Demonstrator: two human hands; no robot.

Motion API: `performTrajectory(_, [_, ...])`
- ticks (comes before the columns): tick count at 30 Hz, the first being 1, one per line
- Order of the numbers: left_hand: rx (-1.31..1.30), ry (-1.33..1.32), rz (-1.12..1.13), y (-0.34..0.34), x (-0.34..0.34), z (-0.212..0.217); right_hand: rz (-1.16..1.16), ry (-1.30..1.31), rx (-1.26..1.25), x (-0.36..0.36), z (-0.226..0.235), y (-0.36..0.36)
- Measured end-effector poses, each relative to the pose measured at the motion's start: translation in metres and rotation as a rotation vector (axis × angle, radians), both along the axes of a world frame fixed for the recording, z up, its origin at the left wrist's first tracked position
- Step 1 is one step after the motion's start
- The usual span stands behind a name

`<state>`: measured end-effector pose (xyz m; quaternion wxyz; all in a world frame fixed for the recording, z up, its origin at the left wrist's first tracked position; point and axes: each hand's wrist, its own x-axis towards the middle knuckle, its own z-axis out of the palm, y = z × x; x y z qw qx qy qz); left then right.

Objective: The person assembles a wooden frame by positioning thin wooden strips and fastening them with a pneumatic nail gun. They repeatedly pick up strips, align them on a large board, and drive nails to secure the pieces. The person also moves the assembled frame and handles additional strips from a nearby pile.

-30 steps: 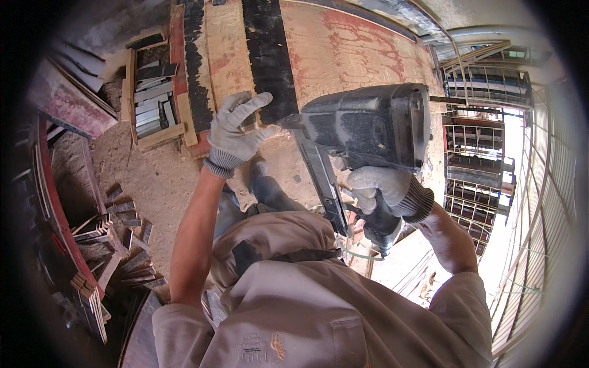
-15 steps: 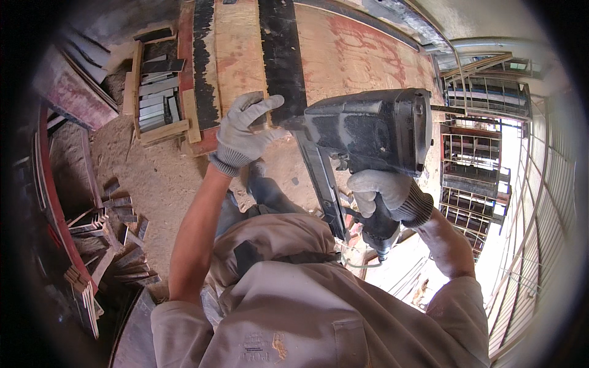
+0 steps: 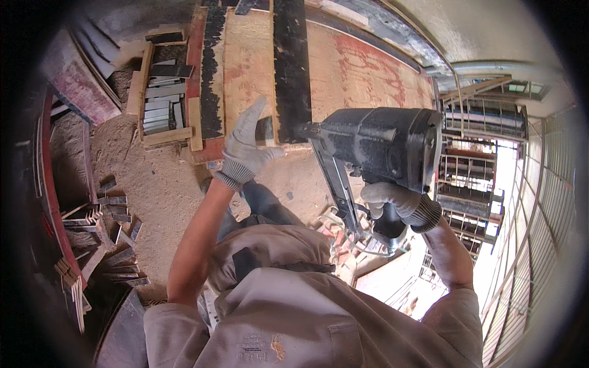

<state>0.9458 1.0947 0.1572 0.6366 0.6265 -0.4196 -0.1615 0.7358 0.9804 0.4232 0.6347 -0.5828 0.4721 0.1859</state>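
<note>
My right hand [image 3: 402, 205], in a grey knit-cuffed glove, is closed round the handle of a black nail gun [image 3: 380, 144]. The gun's nose points left at the near end of a black strip [image 3: 291, 73] that runs across a wooden panel [image 3: 245, 61]; whether it touches cannot be told. Its slanted magazine [image 3: 336, 184] hangs down toward my body. My left hand [image 3: 245, 144], gloved alike, lies at the panel's near edge with fingers and thumb spread. A small dark piece [image 3: 264, 129] shows between that thumb and the strip.
A wooden frame with stacked grey strips [image 3: 162, 104] lies left of the panel. Wood offcuts [image 3: 123, 245] litter the sandy floor at left. Racks of boards [image 3: 469, 178] stand at right, beside a corrugated wall [image 3: 540, 202]. A hose [image 3: 368, 250] hangs below the gun.
The nail gun and my right hand have moved slightly right and downward in view. My left hand's fingers, bent toward the strip before, are now straightened and spread.
</note>
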Motion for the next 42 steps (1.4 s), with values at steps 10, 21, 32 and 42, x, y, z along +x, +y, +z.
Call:
performTrajectory(10, [0.013, 0.199, -0.111, -0.025, -0.009, -0.033, 0.222, 0.037, 0.059, 0.048, 0.002, -0.065])
performTrajectory(21, [0.104, 0.315, -0.134, -0.027, -0.005, -0.028, 0.276, 0.048, 0.093, 0.063, -0.002, -0.084])
performTrajectory(32, [0.087, 0.128, -0.056, -0.020, -0.002, -0.021, 0.231, 0.008, 0.063, 0.055, -0.002, -0.061])
performTrajectory(42, [-0.025, 0.349, -0.291, -0.017, 0.007, -0.026, 0.092, -0.042, 0.013, 0.023, 0.011, -0.058])
